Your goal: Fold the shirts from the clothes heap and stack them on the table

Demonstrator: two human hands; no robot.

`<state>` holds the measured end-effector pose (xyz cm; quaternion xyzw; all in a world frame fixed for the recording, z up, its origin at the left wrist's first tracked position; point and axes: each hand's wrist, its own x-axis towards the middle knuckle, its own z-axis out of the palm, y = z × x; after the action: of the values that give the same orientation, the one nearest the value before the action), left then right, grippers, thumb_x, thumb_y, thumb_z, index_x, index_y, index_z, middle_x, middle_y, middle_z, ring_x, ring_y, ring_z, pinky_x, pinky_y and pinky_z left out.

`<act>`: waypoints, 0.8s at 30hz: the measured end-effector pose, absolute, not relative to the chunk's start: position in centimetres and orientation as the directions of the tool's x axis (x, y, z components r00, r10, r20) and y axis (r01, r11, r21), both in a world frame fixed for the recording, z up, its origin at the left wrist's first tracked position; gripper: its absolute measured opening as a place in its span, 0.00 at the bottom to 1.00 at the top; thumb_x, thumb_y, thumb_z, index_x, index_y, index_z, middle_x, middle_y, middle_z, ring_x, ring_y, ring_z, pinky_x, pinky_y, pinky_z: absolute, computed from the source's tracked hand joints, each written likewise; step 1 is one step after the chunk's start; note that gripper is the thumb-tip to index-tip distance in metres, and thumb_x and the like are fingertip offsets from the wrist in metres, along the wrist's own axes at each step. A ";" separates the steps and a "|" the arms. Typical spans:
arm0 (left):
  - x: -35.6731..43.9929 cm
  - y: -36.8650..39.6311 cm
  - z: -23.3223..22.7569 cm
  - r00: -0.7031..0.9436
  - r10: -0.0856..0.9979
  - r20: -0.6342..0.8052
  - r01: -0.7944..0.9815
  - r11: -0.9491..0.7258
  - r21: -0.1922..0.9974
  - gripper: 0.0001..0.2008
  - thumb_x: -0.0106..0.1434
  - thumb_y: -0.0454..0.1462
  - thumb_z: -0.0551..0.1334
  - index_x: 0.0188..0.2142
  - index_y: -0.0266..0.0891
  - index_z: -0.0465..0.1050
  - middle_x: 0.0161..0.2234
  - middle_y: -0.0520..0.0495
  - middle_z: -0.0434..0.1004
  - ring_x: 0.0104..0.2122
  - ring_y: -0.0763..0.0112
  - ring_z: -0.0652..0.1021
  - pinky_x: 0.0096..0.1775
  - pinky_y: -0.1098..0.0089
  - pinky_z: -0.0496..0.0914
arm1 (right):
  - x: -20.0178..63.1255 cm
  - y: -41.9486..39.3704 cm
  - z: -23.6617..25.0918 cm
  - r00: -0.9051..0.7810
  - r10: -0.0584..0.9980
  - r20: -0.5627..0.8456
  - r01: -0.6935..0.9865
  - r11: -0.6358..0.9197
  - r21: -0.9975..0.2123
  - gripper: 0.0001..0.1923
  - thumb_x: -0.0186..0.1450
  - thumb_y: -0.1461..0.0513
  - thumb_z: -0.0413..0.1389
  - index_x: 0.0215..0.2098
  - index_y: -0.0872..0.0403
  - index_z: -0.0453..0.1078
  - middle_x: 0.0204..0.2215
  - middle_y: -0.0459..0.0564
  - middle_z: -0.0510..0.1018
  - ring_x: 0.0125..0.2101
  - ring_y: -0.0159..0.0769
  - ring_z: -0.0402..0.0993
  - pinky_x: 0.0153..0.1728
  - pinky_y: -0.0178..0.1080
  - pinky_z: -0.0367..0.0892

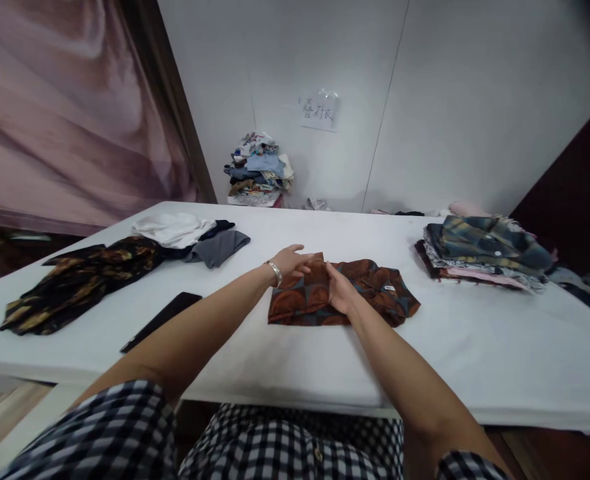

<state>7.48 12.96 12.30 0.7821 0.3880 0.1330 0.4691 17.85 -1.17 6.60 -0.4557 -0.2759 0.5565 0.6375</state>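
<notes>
A brown shirt (305, 297) with rust-coloured rounded shapes and dark grey-blue patches lies folded on the white-covered table in front of me. A small pale label shows on its right part. My left hand (292, 261), with a silver bracelet at the wrist, is over the shirt's upper left edge, fingers spread apart. My right hand (341, 288) grips the cloth near the shirt's middle, its thumb pointing up along a raised fold. Its other fingers are partly hidden by the fabric.
Folded clothes (485, 250) are stacked at the right. Dark patterned garment (85, 283), white cloth (172, 229) and grey cloth (219, 247) lie left, beyond a flat black item (162, 321). A clothes pile (259, 170) stands behind the table (455, 360), below a paper sign (319, 112).
</notes>
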 end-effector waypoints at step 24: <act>4.9 12.2 2.1 0.702 0.693 0.162 0.449 -0.607 0.656 0.29 0.58 0.48 0.59 0.57 0.41 0.63 0.61 0.41 0.60 0.61 0.57 0.61 0.62 0.60 0.55 | 19.6 -4.3 3.0 0.682 0.706 -0.190 -0.133 -0.135 -0.982 0.41 0.56 0.67 0.51 0.66 0.47 0.45 0.50 0.49 0.75 0.46 0.38 0.75 0.46 0.45 0.72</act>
<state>4.86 12.17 2.15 0.8728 0.3271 0.2049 0.2988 19.57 -4.31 3.01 -0.6739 -0.2126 0.3370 0.6222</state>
